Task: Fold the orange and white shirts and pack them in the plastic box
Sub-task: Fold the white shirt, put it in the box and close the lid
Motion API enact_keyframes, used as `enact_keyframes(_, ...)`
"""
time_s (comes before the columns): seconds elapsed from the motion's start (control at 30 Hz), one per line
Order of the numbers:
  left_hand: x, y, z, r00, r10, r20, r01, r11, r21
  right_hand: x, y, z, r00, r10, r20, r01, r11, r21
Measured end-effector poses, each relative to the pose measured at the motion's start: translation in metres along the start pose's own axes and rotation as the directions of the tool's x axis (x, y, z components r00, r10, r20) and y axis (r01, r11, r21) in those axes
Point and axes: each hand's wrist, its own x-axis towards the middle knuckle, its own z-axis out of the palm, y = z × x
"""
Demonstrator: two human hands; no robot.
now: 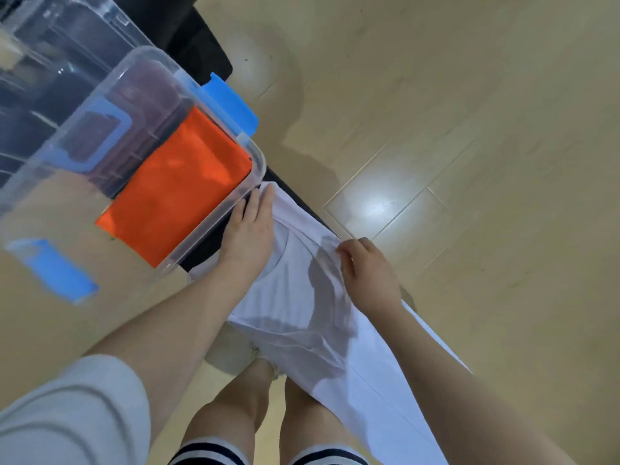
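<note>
A folded orange shirt (177, 193) lies inside the clear plastic box (214, 213), beside a dark garment. The white shirt (302, 317) hangs over the dark table edge just right of the box and drapes down toward my legs. My left hand (250, 229) lies flat with straight fingers on the shirt's upper part, next to the box wall. My right hand (364, 273) pinches a fold of the white fabric with curled fingers at the shirt's right edge.
The box has blue latches (231, 107) at its ends. Its clear lid (60, 62) lies behind it at upper left. A dark table surface (201, 45) runs under the box. Light wooden floor (469, 162) fills the right side.
</note>
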Motion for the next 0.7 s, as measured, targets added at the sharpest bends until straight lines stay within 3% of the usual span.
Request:
enact_keyframes(0.1, -0.024, 0.006, 0.002, 0.994, -0.062, 0.09, 0.083, 0.961, -0.265, 0.018, -0.014, 0.002, 0.994, -0.109, 0.001, 0.109, 0.994, -0.017)
enact_keyframes(0.17, -0.046, 0.006, -0.002, 0.989, -0.128, 0.075, 0.148, 0.864, -0.482, 0.033, -0.026, 0.008, 0.99, -0.137, 0.028, 0.137, 0.99, 0.015)
enact_keyframes(0.27, -0.092, 0.003, -0.002, 0.907, -0.306, 0.289, 0.412, 0.508, -0.756, 0.048, -0.049, 0.017, 0.986, -0.128, 0.111, 0.121, 0.99, 0.067)
enact_keyframes(0.33, -0.12, 0.002, 0.001, 0.735, -0.511, 0.446, 0.626, 0.258, -0.736, 0.053, -0.06, 0.024, 0.986, -0.086, 0.144, 0.074, 0.994, 0.08)
enact_keyframes(0.4, -0.136, -0.001, 0.011, 0.453, -0.63, 0.631, 0.786, -0.051, -0.616, 0.056, -0.065, 0.031, 0.992, -0.045, 0.118, 0.035, 0.995, 0.089)
enact_keyframes(0.47, -0.142, -0.006, 0.023, 0.209, -0.522, 0.827, 0.809, -0.383, -0.446, 0.06, -0.069, 0.036, 0.998, -0.006, 0.068, -0.001, 0.995, 0.097)
enact_keyframes(0.5, -0.141, -0.009, 0.026, 0.158, -0.399, 0.903, 0.762, -0.533, -0.369, 0.063, -0.07, 0.038, 0.999, 0.015, 0.048, -0.02, 0.995, 0.096)
enact_keyframes(0.53, -0.138, -0.013, 0.028, 0.164, -0.264, 0.95, 0.673, -0.674, -0.304, 0.067, -0.07, 0.039, 0.999, 0.033, 0.03, -0.035, 0.995, 0.094)
enact_keyframes(0.6, -0.131, -0.022, 0.027, 0.268, -0.072, 0.961, 0.44, -0.878, -0.189, 0.075, -0.073, 0.04, 0.998, 0.069, -0.002, -0.069, 0.994, 0.083)
enact_keyframes(0.7, -0.124, -0.032, 0.037, 0.35, -0.076, 0.934, 0.317, -0.928, -0.194, 0.086, -0.078, 0.044, 0.993, 0.119, -0.026, -0.117, 0.99, 0.078)
